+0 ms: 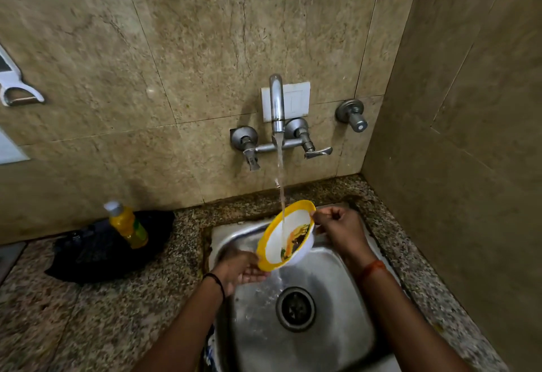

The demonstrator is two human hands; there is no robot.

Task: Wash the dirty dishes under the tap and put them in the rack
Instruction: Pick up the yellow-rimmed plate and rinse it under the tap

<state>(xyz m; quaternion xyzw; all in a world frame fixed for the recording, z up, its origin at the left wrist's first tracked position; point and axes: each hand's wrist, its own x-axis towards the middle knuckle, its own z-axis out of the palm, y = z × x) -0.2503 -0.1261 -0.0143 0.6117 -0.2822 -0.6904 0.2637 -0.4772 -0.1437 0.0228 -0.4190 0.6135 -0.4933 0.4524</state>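
head view, looking down at the sink (337, 298)
worn camera faces forward and down, close above the sink, wall tap (277, 105) straight ahead, surface (117, 313) at left.

The sink (337, 339) is set into the counter (88, 313) at its right end, in the corner where the back wall meets the right wall, and the tap (276, 102) sticks out of the back wall above it. A bowl (286, 235) is tilted over the sink under the tap, with the left hand (242, 266) at its lower left rim and the right hand (337, 228) at its upper right rim. Left of the sink a bottle (127, 223) stands on a bag (111, 248) lying on the counter against the back wall.
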